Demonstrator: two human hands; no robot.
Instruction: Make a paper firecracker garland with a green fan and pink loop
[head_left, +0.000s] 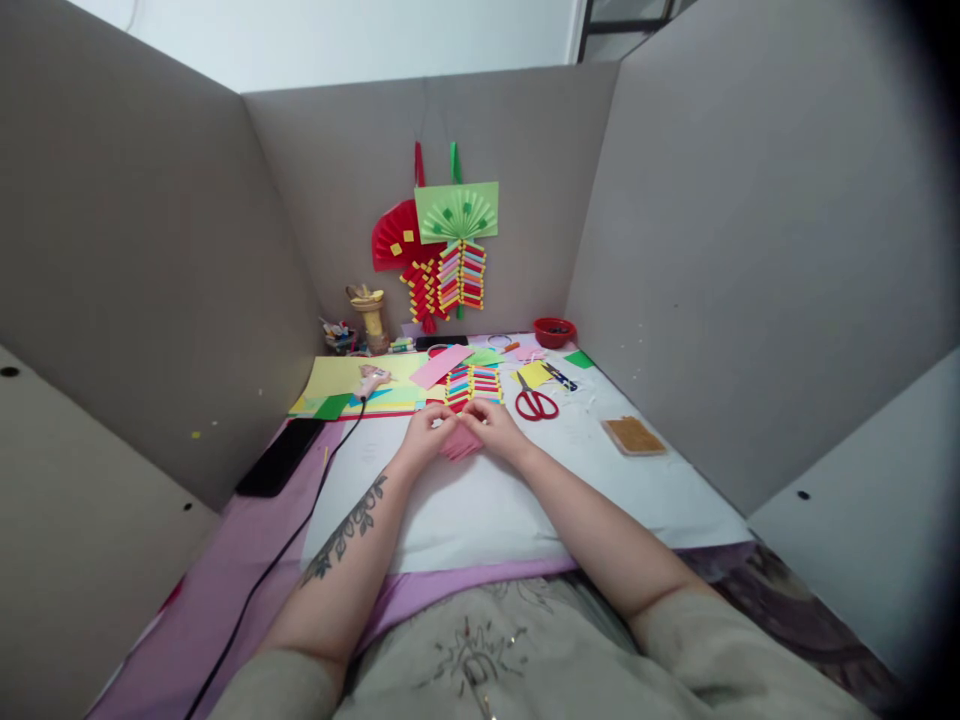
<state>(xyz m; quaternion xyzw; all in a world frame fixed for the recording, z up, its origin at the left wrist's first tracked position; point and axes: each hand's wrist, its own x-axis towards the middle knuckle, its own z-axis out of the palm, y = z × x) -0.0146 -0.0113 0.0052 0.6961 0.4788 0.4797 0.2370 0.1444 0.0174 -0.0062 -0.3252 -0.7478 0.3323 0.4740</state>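
Note:
My left hand and my right hand meet over the white-covered table, both closed with fingertips pinched together. Between them they grip a piece of pink pleated paper, whose folds hang below my fingers. Just beyond my fingertips lies a paper firecracker string of colourful rolls with yellow ends. A flat pink paper strip rests at its upper left. Red-handled scissors lie to the right of my right hand, beside a yellow paper piece.
A glue gun with a black cord sits on coloured sheets at left, near a black phone-like slab. A red bowl and a tan-filled tray stand right. Finished paper fan hangings hang on the grey back panel.

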